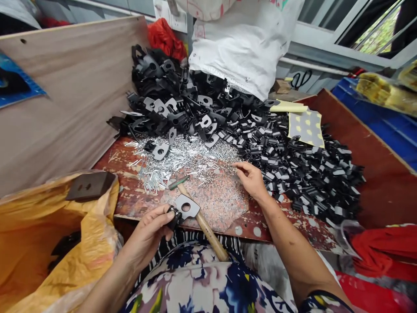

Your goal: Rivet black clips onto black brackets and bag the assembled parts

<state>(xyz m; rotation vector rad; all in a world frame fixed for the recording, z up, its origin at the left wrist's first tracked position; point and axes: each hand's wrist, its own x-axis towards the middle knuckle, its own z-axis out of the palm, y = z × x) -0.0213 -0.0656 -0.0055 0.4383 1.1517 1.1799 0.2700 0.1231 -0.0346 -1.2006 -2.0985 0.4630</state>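
Note:
My left hand is closed on a black plastic clip, a part with a flat grey plate and a round hole, above the table's front edge. Beneath that part lies a hammer, its wooden handle pointing toward my lap and its head on the table. My right hand reaches to the right edge of a heap of thin metal pins, thumb and forefinger pinched together. Whether a pin is between those fingertips is too small to tell.
Behind the pins rises a heap of black plastic parts; small black pieces cover the right side. A white sack hangs over the back. Wooden boards wall the left. A yellow bag stands front left, with a dark block on its edge.

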